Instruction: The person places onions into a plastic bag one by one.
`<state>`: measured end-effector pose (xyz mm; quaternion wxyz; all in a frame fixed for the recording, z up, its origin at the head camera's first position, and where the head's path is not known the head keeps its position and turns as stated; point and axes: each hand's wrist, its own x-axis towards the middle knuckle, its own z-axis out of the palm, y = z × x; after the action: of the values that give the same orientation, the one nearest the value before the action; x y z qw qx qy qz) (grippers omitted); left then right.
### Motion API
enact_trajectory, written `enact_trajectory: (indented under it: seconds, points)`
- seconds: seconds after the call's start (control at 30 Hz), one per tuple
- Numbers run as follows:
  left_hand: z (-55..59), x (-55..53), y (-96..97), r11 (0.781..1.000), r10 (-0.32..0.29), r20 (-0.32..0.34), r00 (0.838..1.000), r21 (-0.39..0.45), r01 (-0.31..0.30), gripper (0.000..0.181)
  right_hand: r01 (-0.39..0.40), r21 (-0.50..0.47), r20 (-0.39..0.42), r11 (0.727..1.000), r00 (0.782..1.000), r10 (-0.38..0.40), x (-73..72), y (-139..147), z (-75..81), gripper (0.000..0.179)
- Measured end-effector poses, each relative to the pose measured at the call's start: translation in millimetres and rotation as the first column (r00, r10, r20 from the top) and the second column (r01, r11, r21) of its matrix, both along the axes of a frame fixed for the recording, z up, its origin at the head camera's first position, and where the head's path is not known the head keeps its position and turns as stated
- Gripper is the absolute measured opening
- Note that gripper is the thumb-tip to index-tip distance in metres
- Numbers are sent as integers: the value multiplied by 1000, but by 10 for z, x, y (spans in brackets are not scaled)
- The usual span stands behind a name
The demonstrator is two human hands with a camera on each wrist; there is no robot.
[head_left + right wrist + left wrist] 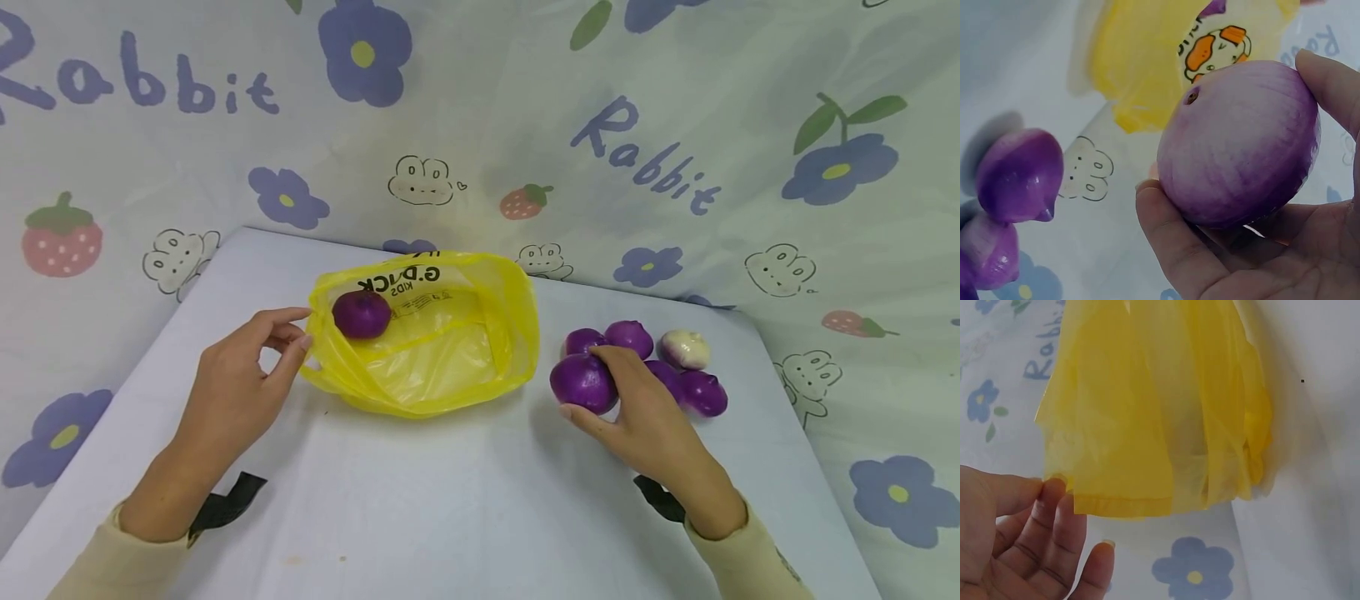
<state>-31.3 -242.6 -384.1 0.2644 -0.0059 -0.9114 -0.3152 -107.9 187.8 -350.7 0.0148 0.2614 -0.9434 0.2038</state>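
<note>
My left hand pinches the left rim of a yellow plastic bag between thumb and fingers, and the bag's mouth gapes open. Inside the bag, at its left, lies a purple onion. My right hand holds another purple onion, thumb on one side and fingers on the other; the right wrist view shows this held onion close up, off the table. Just behind the right hand sit several more purple onions and one whitish onion. In the left wrist view the bag hangs from the fingertips.
A white-covered table carries everything. Behind it hangs a pale cloth printed with rabbits, flowers and strawberries. A black strap sticks out at the left wrist, and another strap at the right.
</note>
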Motion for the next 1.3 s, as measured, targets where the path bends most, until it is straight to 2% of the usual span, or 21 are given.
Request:
enact_trajectory:
  seconds: [0.2, 0.53, 0.83, 1.1, 1.3]
  points:
    - [-7, -6, -5, 1000, -3, -6, 1000, 1, 3, 39, -8, -4, 26, 1000, 1000, 8, 3, -39, 40, 83]
    - [-5, -3, -1, 1000, -2, -9, 1000, -5, 2, 39, -71, -61, 11, 996, 997, 72, -18, -105, 104, 86]
    - [5, 1, 5, 1000, -7, 0, 1000, -6, 7, 39, -98, -52, 3, 994, 995, 98, -41, -154, 98, 84]
    - [9, 14, 3, 1000, -11, 21, 1000, 3, 11, 38, -124, -24, 64, 992, 990, 125, -59, -261, 133, 85]
    - [17, 26, -3, 1000, -6, 18, 1000, -3, 6, 38, -140, -51, 101, 989, 984, 145, -61, -325, 139, 85]
